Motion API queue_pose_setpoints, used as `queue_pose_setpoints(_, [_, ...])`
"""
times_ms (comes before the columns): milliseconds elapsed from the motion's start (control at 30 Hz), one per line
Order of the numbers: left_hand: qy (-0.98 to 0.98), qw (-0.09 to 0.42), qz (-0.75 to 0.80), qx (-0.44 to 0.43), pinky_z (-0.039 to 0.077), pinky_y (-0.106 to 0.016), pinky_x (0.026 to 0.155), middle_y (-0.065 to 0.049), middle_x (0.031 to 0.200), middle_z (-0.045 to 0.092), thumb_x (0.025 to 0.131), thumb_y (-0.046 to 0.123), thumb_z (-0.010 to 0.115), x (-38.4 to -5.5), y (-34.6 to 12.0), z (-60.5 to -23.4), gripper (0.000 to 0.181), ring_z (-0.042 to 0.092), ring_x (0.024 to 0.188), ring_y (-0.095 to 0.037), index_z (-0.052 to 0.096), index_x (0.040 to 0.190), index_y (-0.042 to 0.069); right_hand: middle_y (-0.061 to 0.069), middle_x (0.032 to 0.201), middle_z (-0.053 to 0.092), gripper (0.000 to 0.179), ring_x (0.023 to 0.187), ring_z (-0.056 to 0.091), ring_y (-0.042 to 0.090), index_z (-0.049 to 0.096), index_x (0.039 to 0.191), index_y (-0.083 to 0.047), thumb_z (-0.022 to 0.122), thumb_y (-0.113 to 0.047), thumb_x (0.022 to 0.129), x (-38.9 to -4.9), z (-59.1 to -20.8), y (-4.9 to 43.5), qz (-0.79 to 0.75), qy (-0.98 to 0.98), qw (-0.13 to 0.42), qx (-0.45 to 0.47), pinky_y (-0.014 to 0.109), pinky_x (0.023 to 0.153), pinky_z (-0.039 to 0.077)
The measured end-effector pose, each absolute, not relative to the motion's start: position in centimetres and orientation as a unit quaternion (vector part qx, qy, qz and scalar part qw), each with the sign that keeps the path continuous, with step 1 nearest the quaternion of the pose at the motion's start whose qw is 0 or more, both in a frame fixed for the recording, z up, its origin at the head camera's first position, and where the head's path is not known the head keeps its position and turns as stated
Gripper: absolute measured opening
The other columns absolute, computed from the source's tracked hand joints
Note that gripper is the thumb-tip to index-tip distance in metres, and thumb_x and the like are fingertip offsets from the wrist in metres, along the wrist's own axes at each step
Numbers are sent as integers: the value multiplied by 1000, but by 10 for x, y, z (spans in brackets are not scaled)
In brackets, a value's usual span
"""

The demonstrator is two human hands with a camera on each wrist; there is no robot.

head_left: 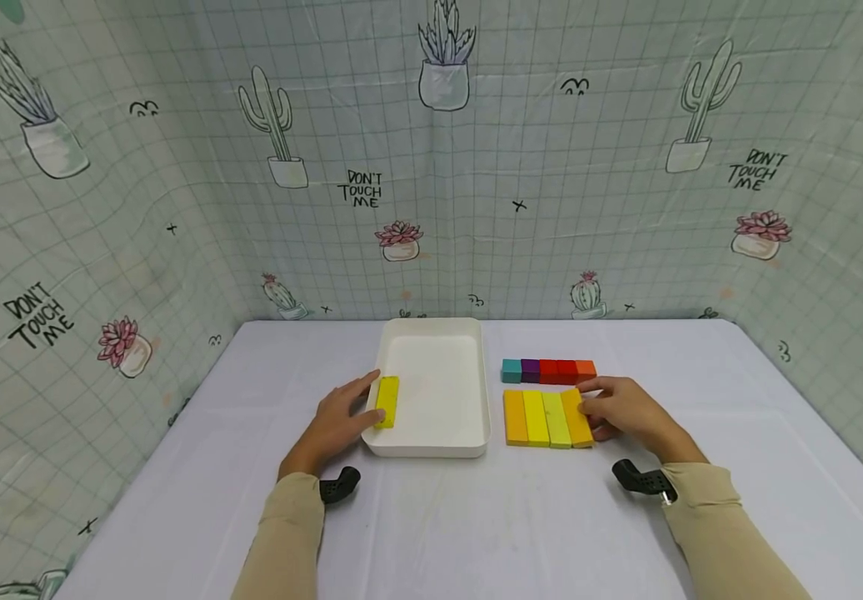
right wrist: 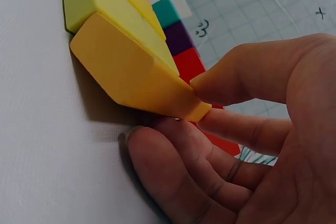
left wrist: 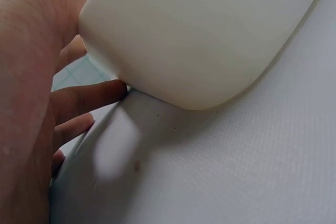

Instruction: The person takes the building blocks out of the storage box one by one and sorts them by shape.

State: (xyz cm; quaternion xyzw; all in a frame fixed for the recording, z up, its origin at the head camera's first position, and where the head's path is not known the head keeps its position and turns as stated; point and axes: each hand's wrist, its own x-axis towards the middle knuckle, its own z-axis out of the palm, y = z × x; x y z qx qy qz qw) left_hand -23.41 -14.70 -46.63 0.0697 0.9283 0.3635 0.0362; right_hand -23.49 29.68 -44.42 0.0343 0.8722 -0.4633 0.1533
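My left hand [head_left: 336, 421] holds the left wall of a white tray [head_left: 431, 450], the thumb over the rim and the fingers along the outside. In the left wrist view some fingers [left wrist: 92, 99] touch the tray's underside edge. A yellow block [head_left: 388, 400] lies inside the tray by that wall, close to the thumb; whether they touch, I cannot tell. To the right, my right hand [head_left: 621, 410] pinches the far end of an orange-yellow block [right wrist: 126, 66]. That block is slightly tilted against a lime block [head_left: 556, 421], the end one of a row of yellowish blocks.
Behind the yellowish row stands a line of small blocks: teal [head_left: 511, 371], purple [head_left: 530, 371], red [head_left: 557, 372] and orange [head_left: 586, 369]. A white cloth [head_left: 431, 533] covers the table. Patterned fabric [head_left: 476, 167] hangs at the back and sides.
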Motion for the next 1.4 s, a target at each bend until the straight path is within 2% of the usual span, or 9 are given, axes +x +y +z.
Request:
queue_pose_setpoints(800, [929, 33, 364, 60, 21, -68, 114, -4, 158, 39, 92, 37, 66, -234, -146, -470, 71, 27, 147, -38, 37, 157, 30, 15, 92, 61, 47, 68, 58, 22, 54, 136, 4, 63, -15, 94, -237, -448, 288, -391, 910, 131, 37, 30, 62, 58])
queue_pose_setpoints(1133, [926, 34, 369, 75, 13, -65, 117, -5, 159, 37, 93, 37, 64, -237, -145, -464, 70, 23, 148, -37, 36, 157, 29, 16, 95, 63, 42, 76, 59, 24, 57, 130, 4, 56, -26, 100, -238, -430, 294, -408, 905, 113, 50, 31, 66, 57])
queue_pose_setpoints(1267, [929, 35, 363, 71, 18, -66, 116, -5, 159, 37, 93, 37, 64, -237, -145, -467, 70, 26, 147, -37, 36, 157, 29, 15, 103, 64, 44, 85, 61, 25, 58, 131, 2, 55, -31, 102, -242, -429, 290, -436, 893, 105, 43, 30, 73, 57])
queue_pose_setpoints(1400, [929, 34, 364, 65, 21, -67, 114, -3, 159, 37, 92, 37, 66, -236, -147, -469, 71, 27, 147, -37, 37, 157, 31, 15, 104, 64, 49, 89, 60, 26, 59, 130, 1, 56, -39, 102, -247, -429, 276, -495, 863, 104, 18, 29, 76, 56])
